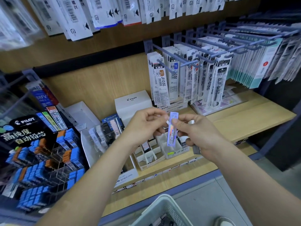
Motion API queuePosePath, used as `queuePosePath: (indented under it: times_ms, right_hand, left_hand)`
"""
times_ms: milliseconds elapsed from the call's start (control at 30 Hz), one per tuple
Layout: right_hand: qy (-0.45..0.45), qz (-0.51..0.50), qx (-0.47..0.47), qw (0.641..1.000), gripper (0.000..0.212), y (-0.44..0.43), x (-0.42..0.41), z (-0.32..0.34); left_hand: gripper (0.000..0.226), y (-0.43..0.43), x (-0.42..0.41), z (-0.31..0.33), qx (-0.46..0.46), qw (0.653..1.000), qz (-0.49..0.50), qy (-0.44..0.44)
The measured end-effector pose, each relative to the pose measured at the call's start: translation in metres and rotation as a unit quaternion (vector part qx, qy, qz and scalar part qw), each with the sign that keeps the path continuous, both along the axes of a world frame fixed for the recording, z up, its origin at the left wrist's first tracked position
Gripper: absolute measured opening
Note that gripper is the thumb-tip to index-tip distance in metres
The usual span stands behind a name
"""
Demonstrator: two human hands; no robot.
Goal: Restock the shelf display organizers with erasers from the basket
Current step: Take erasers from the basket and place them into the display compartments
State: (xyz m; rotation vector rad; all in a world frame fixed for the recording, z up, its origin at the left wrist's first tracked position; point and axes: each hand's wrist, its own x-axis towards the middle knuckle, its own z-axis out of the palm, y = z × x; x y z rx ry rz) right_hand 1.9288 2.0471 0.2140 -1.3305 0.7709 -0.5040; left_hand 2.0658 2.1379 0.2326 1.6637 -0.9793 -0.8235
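From my remote seat, both hands meet at the centre of the frame: the left hand [145, 126] pinches the upper edge of a slim lilac-blue packet [172, 131], and the right hand [197, 132] pinches it by thumb and forefinger while its curled lower fingers seem to hold a small white piece and a grey one as well. The packet hangs upright just above the white divided organizer [150, 158] on the wooden shelf [244, 118]; the basket [164, 207] sits at the bottom edge, its contents mostly out of view. My worry is that crowded right hand: easing the pinch to place the packet could let the spare pieces fall among the compartments. The slots are narrow, so a tilted packet could land in the wrong one or jam on a divider, and the left forearm passes close to the clear lead display [53, 154] at lower left, which a careless swing could knock. The packet's print is too blurred to read. Elsewhere I read "PILOT" on the white box [132, 101] and the black card [24, 126], which also shows 高纯度 自动铅芯; "BRFV" at left; "JF-0.5" and "BJF-0.5" on the hanging refills [161, 82]; "MONO" beneath them; 大容量 on the organizer front.
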Motion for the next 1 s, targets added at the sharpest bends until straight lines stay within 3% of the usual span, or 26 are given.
queuePosePath:
  times_ms: [100,167,300,400,500,767,1000]
  right_hand:
    - [0.043,0.035,-0.033,0.998,0.008,0.001,0.002,-0.003]
    - [0.043,0.002,-0.017,0.999,0.008,-0.002,0.002,-0.002]
    - [-0.022,-0.132,0.118,0.984,0.018,-0.018,-0.005,0.004]
    - [-0.065,-0.171,0.195,0.964,0.023,-0.023,-0.010,0.007]
    - [-0.074,-0.164,0.206,0.962,0.030,-0.023,-0.010,0.004]
    - [-0.136,-0.086,0.255,0.953,0.043,-0.020,-0.012,0.002]
    - [-0.115,-0.040,0.264,0.957,0.044,-0.013,-0.012,0.009]
  left_hand:
    - [0.009,-0.008,0.002,0.007,-0.006,0.997,-0.044,-0.062]
    - [0.006,-0.013,0.008,0.012,-0.008,0.995,-0.023,-0.098]
    - [0.012,-0.024,0.039,0.007,-0.011,0.981,0.100,-0.164]
    - [0.011,-0.034,0.051,-0.011,0.036,0.956,0.115,-0.269]
    - [0.005,-0.041,0.048,-0.023,0.067,0.929,0.106,-0.347]
    - [0.006,-0.055,0.048,-0.044,0.149,0.895,0.083,-0.411]
    - [0.012,-0.063,0.047,-0.055,0.187,0.852,0.089,-0.481]
